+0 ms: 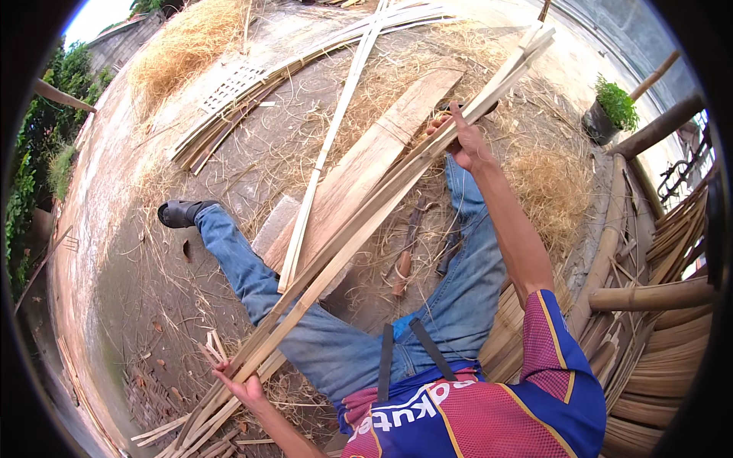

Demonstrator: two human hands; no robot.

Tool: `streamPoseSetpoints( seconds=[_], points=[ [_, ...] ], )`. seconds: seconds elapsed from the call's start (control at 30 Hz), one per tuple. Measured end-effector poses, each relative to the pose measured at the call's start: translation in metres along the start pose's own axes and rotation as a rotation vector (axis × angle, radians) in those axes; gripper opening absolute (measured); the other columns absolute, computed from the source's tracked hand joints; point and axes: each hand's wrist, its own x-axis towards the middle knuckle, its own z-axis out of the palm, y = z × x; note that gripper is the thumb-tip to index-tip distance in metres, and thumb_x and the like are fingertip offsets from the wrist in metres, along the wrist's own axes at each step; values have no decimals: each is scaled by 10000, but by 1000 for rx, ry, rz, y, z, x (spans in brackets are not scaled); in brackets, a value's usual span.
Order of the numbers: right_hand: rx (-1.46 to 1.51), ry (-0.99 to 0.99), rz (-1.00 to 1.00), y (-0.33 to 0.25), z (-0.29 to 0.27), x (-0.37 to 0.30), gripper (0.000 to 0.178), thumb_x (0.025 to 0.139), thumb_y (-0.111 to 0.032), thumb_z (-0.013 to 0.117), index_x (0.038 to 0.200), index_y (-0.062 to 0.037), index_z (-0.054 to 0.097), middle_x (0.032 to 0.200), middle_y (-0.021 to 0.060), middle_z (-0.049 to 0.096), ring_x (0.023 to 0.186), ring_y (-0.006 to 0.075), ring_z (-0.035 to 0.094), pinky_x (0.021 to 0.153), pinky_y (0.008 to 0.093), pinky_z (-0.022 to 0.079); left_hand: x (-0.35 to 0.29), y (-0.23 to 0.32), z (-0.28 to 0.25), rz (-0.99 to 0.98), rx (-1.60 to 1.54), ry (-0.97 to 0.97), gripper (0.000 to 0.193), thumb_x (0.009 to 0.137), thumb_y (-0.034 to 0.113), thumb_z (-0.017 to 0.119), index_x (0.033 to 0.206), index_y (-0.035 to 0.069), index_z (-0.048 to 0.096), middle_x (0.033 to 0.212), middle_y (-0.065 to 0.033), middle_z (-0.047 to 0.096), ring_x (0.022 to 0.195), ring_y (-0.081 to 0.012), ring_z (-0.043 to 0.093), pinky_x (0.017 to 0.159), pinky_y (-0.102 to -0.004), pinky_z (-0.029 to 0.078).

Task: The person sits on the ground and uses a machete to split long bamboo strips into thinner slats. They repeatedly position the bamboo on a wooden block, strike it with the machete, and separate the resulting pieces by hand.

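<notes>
The left hand and right hand had fingers clamped around long strips. Pale shavings littered the ground near a potted plant.

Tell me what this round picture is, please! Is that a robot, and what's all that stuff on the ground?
There's no robot here, just a person sitting down, with two bare hands. A camera on the person's head looks down, so you see their own shirt and jeans. Its very wide lens makes the picture round and bends straight things near the edge.

The right hand grips some long, pale strips near their far end. The left hand is against them near the other end, but I can't tell how tightly it holds.

A wide board slopes between the legs. On the ground are thin, curly shavings, a big heap of them, and a bundle of more strips.
</notes>
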Motion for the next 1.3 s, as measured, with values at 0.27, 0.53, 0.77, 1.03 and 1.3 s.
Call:
streamPoseSetpoints(
  seconds=[0.27,0.53,0.77,1.03,1.3],
  points=[
    [-83,218,-21,83,76,9,764,984,-647,469,1385,-4,368,1389,242,464,1191,336,553,953,454,529,-30,-176,193,-175,-29,-16,409,994,431,552,1235,102,565,1363,-28,611,1280,-220,565,1105,-462,475],
    [156,-94,369,202,99,-161,615,1025,-586,435,1178,-3,553,923,159,707,780,198,699,714,321,589,-41,-326,214,-484,4,85,375,1037,506,460,1290,245,549,1322,-25,600,1222,-246,556,1082,-462,443],
    [-104,-114,286,210,75,-125,519,1085,-473,320,1139,3,522,910,158,708,790,225,703,751,375,593,-79,-257,209,-985,399,-165,526,1012,435,572,1408,99,484,1387,-83,551,1283,-256,498,1149,-437,353],
    [-278,-49,216,230,56,-75,496,1095,-381,337,1166,46,580,926,179,730,824,254,712,816,398,566,-107,-170,195,364,1937,-671,468,930,232,702,1341,35,595,1381,-190,524,1309,-367,435,1110,-475,340],
    [-374,47,284,254,47,-69,554,1072,-447,399,1133,54,629,952,108,709,914,211,651,850,354,509,-64,-177,160,323,1979,-637,488,941,289,690,1348,37,589,1026,-194,701,966,-374,658,926,-439,462]
  ],
)
